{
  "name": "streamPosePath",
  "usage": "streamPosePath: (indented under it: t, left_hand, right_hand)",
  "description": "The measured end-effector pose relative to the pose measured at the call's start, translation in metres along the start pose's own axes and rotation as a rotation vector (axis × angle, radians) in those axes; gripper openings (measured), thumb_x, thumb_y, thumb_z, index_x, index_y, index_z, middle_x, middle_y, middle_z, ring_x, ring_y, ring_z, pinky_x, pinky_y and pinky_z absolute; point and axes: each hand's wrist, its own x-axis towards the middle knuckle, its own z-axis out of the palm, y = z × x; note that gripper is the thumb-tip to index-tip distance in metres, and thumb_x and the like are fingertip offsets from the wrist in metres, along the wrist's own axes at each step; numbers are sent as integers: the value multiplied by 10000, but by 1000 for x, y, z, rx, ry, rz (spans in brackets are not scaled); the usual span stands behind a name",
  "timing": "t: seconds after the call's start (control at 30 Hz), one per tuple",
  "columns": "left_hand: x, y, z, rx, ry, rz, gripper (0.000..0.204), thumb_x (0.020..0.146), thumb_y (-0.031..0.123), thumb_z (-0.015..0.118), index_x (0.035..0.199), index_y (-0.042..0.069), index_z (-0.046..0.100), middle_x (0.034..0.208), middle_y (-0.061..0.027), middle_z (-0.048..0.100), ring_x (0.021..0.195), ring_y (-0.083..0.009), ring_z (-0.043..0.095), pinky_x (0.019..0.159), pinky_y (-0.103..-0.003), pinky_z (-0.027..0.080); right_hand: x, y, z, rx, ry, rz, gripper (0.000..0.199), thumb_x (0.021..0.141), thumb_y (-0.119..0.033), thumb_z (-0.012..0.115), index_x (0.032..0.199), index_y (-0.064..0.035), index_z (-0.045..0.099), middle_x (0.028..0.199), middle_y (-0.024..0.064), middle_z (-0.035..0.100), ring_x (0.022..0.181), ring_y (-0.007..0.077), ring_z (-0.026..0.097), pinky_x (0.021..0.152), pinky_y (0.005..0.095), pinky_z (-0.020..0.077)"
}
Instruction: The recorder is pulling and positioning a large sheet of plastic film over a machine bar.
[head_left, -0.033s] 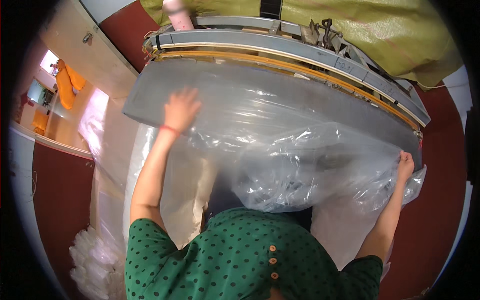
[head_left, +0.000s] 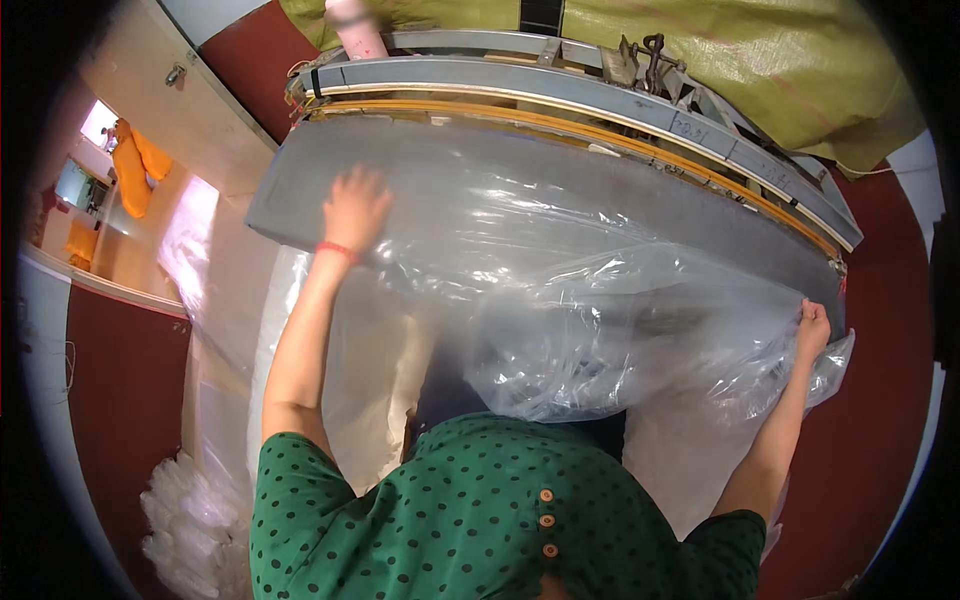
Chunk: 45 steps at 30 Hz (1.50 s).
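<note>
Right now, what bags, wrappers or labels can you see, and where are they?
Big clear crinkly plastic bag: spread over the grey table, left hand flat on it, right hand gripping its edge.
Yellow-green woven sack: behind the long grey machine bar.
White plastic heap: floor, lower left.

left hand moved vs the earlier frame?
No. The left hand lies flat on the clear plastic sheet, same spot below the machine's yellow strip.

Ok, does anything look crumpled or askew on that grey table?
Yes: the clear plastic sheet lies smooth under the left hand but bunches into wrinkled folds toward the right hand, which grips its edge.
</note>
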Motion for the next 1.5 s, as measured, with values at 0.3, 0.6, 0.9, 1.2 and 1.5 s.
streamPosePath:
  t: [0.3,0.6,0.9,1.2,1.5]
  left_hand:
    - [3,43,7,-430,-102,505,453,755,84,533,1192,39,424,1250,-151,405,1188,-324,337,966,-401,301]
    - [-158,94,1,-1039,-53,184,548,638,198,709,1071,22,424,1088,-144,465,1033,-239,456,790,-317,396]
    - [-134,91,-4,-1138,184,-166,84,804,31,502,880,9,475,826,-58,525,784,-133,512,718,-243,404]
    - [57,7,30,-845,110,-110,117,801,140,567,824,25,574,617,13,527,526,-77,474,479,-219,382]
    - [82,27,35,-513,95,-118,171,717,167,644,769,11,599,647,-107,603,577,-175,567,559,-278,431]
  right_hand:
    - [3,10,1,-101,-4,-26,304,805,-346,538,793,-45,577,717,126,602,659,293,568,598,363,424]
    - [5,15,5,-137,17,2,311,804,-359,537,806,-51,576,726,131,598,664,295,566,600,367,422]
    - [4,11,-2,-175,29,93,290,803,-360,532,812,-74,578,753,118,603,706,305,566,616,366,421]
    - [5,12,1,-133,14,58,291,813,-340,524,808,-52,567,736,139,593,684,305,566,601,366,421]
    - [2,11,-4,-79,39,81,263,805,-314,548,798,-52,559,726,148,583,659,313,555,584,369,416]
